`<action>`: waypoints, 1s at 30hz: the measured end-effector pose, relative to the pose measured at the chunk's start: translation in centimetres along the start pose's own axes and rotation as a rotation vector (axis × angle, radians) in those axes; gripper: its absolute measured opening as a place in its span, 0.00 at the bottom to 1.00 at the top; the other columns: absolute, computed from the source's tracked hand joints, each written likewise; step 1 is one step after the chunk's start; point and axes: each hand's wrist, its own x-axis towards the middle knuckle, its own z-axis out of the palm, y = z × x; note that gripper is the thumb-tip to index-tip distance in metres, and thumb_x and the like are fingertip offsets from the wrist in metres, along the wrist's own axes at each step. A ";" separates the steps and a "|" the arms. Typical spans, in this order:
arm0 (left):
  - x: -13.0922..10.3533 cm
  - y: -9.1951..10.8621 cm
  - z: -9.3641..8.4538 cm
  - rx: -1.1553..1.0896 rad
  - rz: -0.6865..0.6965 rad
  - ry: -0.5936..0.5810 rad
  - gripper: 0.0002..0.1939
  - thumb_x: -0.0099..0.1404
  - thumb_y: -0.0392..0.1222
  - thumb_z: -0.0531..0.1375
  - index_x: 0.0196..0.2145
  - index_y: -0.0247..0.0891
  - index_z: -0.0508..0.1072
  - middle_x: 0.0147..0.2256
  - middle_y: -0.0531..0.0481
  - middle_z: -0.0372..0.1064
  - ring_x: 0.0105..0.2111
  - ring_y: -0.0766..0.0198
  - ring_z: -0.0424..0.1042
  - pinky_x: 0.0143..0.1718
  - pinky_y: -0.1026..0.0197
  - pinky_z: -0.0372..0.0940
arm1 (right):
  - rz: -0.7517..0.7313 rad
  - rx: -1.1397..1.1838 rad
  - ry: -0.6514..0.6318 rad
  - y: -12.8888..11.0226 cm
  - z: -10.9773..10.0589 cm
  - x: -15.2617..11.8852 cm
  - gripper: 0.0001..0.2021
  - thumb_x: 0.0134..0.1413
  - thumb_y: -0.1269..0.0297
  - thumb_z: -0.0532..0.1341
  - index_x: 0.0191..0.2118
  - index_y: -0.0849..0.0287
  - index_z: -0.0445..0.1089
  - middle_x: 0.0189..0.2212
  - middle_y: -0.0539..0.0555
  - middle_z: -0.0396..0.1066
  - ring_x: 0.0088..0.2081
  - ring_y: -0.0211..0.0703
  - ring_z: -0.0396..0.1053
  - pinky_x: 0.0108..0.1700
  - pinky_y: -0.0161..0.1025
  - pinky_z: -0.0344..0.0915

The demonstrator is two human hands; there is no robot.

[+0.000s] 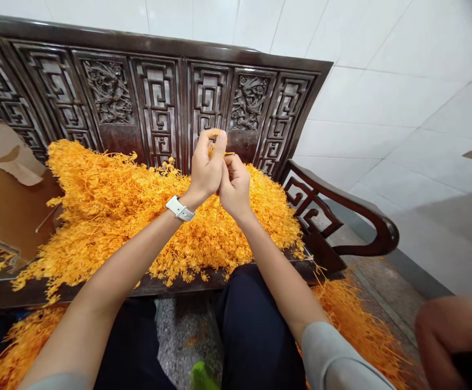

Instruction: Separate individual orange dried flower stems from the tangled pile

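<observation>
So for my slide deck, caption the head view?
Left hand and right hand pinch an orange sprig above a bench.

Glossy carved dark-wood bench (158, 103), matt orange plastic sprigs (110, 200) — smooth white wall tiles (382, 81), brown cardboard (8, 195)

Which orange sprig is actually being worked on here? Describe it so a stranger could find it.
Start at the dark carved wooden bench heaped with the orange sprig pile. Above the pile, the left hand and right hand meet. The small orange sprig is the only one lifted off the pile, pinched at the left fingertips.
</observation>
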 end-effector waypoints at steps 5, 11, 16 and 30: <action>0.9 -0.1 -1.4 0.007 0.017 -0.042 0.21 0.79 0.63 0.55 0.38 0.44 0.73 0.30 0.50 0.66 0.32 0.62 0.66 0.33 0.58 0.59 | 0.121 0.165 -0.106 -0.3 0.1 -0.1 0.22 0.68 0.36 0.59 0.37 0.50 0.61 0.25 0.45 0.58 0.23 0.37 0.56 0.26 0.40 0.55; 0.5 -1.7 -1.3 0.130 0.109 -0.048 0.27 0.78 0.65 0.54 0.29 0.43 0.65 0.27 0.52 0.60 0.29 0.62 0.61 0.33 0.57 0.58 | 0.198 0.212 -0.008 0.0 0.7 0.2 0.26 0.66 0.29 0.57 0.38 0.49 0.59 0.26 0.45 0.56 0.25 0.37 0.61 0.27 0.38 0.59; 0.1 -1.6 -0.2 0.057 0.051 -0.039 0.30 0.77 0.71 0.50 0.32 0.43 0.69 0.28 0.50 0.62 0.32 0.60 0.64 0.34 0.56 0.59 | 0.053 0.003 0.116 0.2 0.7 0.1 0.25 0.69 0.32 0.55 0.36 0.50 0.63 0.34 0.51 0.62 0.39 0.44 0.67 0.40 0.42 0.66; 1.2 -2.3 -0.6 0.203 0.244 -0.058 0.31 0.79 0.62 0.54 0.23 0.42 0.58 0.22 0.54 0.57 0.23 0.63 0.56 0.29 0.54 0.49 | 0.087 0.268 -0.030 1.6 0.2 1.4 0.25 0.66 0.35 0.61 0.33 0.53 0.64 0.29 0.48 0.59 0.31 0.37 0.59 0.29 0.35 0.62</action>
